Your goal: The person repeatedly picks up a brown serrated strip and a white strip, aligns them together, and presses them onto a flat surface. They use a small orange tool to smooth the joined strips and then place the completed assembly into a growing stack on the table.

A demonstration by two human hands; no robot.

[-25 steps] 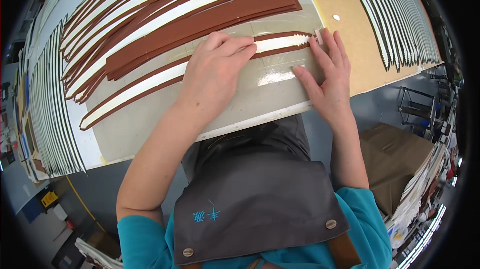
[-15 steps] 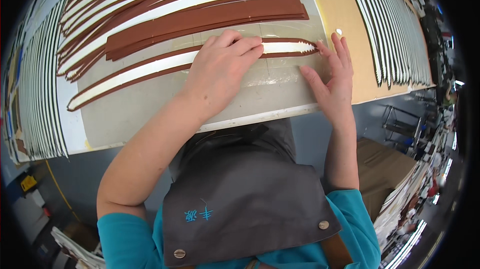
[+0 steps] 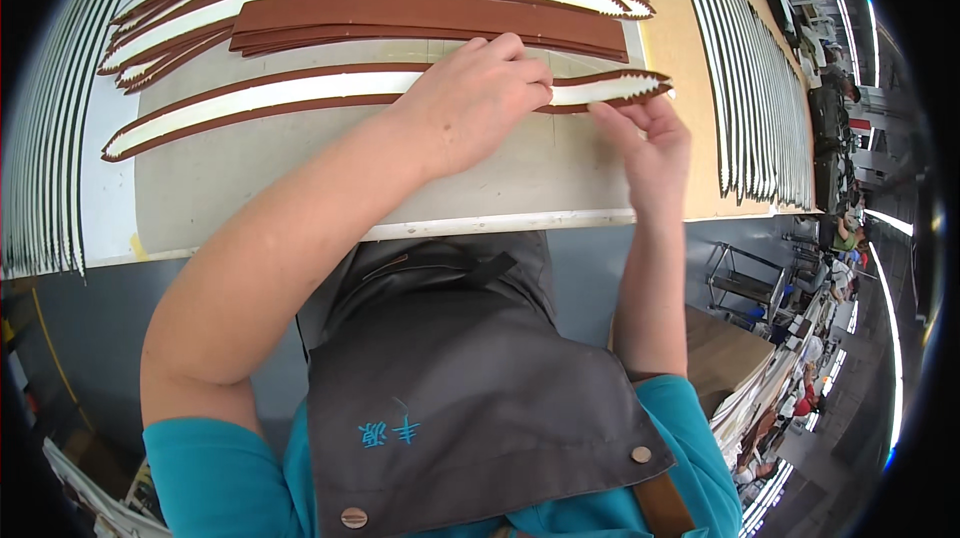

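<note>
Strip (image 3: 330, 96), brown with white middle, frame centre | your left hand (image 3: 480, 98) presses flat on it | your right hand (image 3: 650, 143) pinches its end.

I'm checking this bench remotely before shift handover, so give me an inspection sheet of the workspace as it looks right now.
Surface: grey mat on a tan bench.
Job's things: long brown strip with white centre, lying flat under both hands.
Clutter: stacked brown strips; black-and-white strips fanned at the left and right.
Grips: left hand pressed flat on the strip; right hand fingering its toothed end.
Cables: nothing seen.
Surroundings: metal rack, other workers far right.
</note>
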